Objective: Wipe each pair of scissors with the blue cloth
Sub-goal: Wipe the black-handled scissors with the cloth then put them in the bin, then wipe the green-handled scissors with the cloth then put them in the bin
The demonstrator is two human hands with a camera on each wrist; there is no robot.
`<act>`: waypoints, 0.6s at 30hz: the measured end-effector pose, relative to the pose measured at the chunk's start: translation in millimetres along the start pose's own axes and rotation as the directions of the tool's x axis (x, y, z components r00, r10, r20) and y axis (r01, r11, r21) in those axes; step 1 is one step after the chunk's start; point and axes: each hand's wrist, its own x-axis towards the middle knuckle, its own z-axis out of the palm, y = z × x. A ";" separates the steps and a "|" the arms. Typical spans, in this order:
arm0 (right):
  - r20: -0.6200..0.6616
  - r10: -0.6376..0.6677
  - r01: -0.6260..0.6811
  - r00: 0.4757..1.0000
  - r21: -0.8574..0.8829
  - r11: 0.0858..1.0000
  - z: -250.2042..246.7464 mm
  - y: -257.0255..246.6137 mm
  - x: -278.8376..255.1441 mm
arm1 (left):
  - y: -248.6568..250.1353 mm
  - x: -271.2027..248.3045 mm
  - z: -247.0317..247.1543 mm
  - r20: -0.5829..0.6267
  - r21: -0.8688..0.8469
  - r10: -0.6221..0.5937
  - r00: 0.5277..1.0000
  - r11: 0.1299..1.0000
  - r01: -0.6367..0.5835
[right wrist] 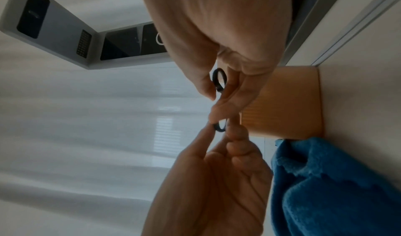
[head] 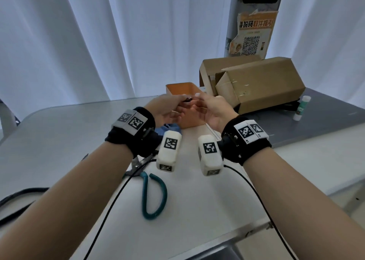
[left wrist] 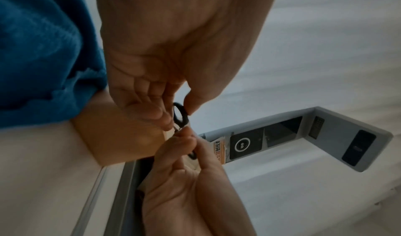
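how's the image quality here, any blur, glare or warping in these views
Head view: backlit by the bright curtain, table edges bowed by the wide lens, teal scissors sharp. Left wrist view: dim, small black scissors slightly soft. Right wrist view: curtain glare behind, blue cloth soft.

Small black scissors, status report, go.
Left hand and right hand each pinch a loop of the small black scissors, above the orange box. Blue cloth unheld on table. Teal scissors waiting.
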 end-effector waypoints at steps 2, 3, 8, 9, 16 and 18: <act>-0.024 0.015 -0.015 1.000 0.027 1.000 -6.0 -2.9 -0.4 | -4.3 -1.3 6.3 0.007 0.015 -0.034 0.999 0.999 0.033; -0.033 0.024 -0.024 0.999 0.021 1.000 -8.3 -3.2 -0.1 | -5.7 -2.5 8.0 0.012 0.017 -0.046 0.999 0.999 0.046; -0.024 0.064 -0.064 0.998 -0.031 0.997 -12.5 -1.6 -5.9 | -6.9 -8.8 3.3 0.035 0.003 -0.071 0.997 0.997 0.071; -0.015 0.068 -0.069 0.998 -0.044 0.997 -12.4 -1.6 -7.9 | -6.9 -10.1 1.3 0.036 0.005 -0.069 0.997 0.998 0.069; 0.004 0.096 -0.095 0.995 -0.125 0.988 -3.7 -2.1 -19.1 | -7.5 -25.9 -28.6 -0.002 0.098 -0.032 0.999 0.995 0.032; 0.015 0.111 -0.107 0.994 -0.151 0.983 1.5 1.3 -24.7 | -8.4 -33.2 -39.9 -0.021 0.130 -0.029 0.999 0.991 0.031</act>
